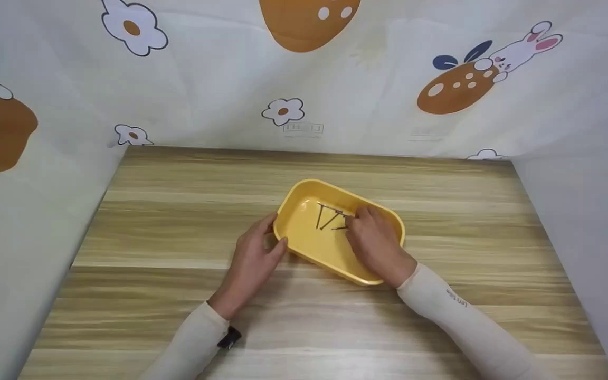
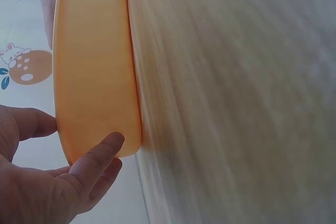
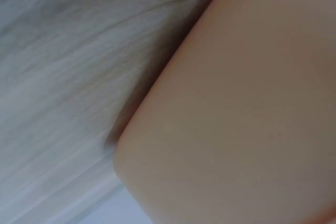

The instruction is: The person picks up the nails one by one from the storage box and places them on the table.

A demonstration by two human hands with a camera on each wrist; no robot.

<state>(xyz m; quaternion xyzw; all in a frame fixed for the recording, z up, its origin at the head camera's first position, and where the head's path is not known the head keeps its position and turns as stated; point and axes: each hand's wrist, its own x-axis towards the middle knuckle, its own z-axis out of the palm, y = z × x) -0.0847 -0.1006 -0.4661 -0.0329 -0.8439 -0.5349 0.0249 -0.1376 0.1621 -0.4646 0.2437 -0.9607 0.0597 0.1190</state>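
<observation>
Yellow tray [image 1: 302, 228] sits flat on the wood-look table [image 1: 177, 232], approx. mid-table & at an angle. My L hand [image 1: 248, 259] is partly spread, thumb & fingers gripping the tray's left end at rim + outer wall. My R hand [image 1: 375, 240] is down inside the right end, fingers curled in by the thin dark nails [image 1: 330, 220] on the tray floor; can't tell if they've pinched one, b/c the hand itself hides the tips. Tray's prob. light, hard plastic: stiff, a bit slick, unlikely to break, apt to slide if nudged, so best held at rim + wall. Nails look like metal, i.e. rigid, small, prone to roll; I'd take 'em by the shank btwn thumb & fingertip & mind the pts. Nail count's unclear, since some may be under my R hand. R wrist view's no help, just a blurry close-up of what's prob. tray wall, no fingers; L wrist view shows the outside only, w/ the tray cut off at top.
</observation>
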